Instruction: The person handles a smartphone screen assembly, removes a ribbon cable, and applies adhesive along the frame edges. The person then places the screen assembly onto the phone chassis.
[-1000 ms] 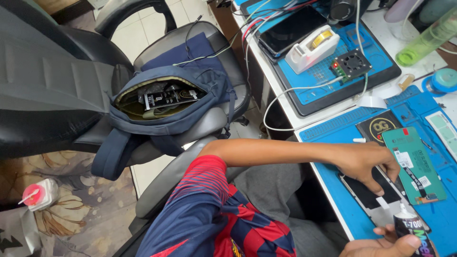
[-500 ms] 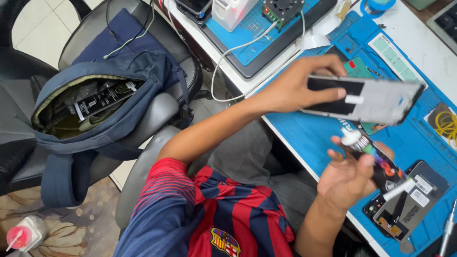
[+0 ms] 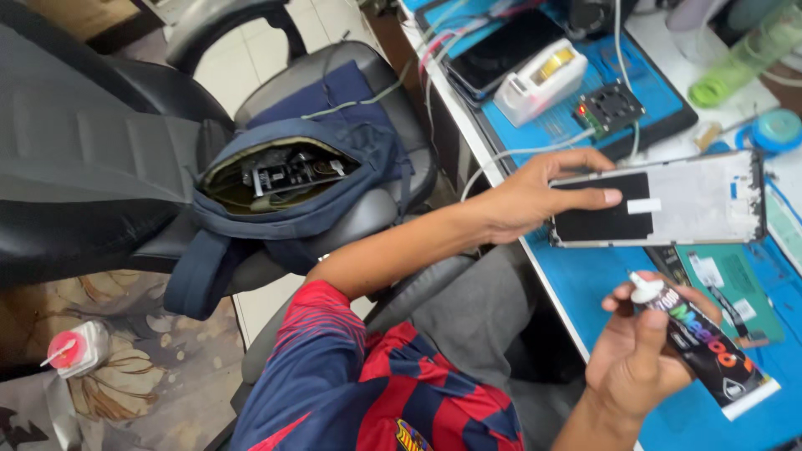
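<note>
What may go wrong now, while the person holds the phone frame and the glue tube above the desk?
1. The left hand grips the phone frame at one end only, in the air; it may slip and fall on the blue mat.
2. The right hand holds the glue tube above a green board; I cannot tell whether the white tip is open, but if it is, glue may drip onto the board.

A black office chair (image 3: 75,167) stands on pale floor tiles (image 3: 230,71), beside the workbench's (image 3: 468,134) left edge.
</note>
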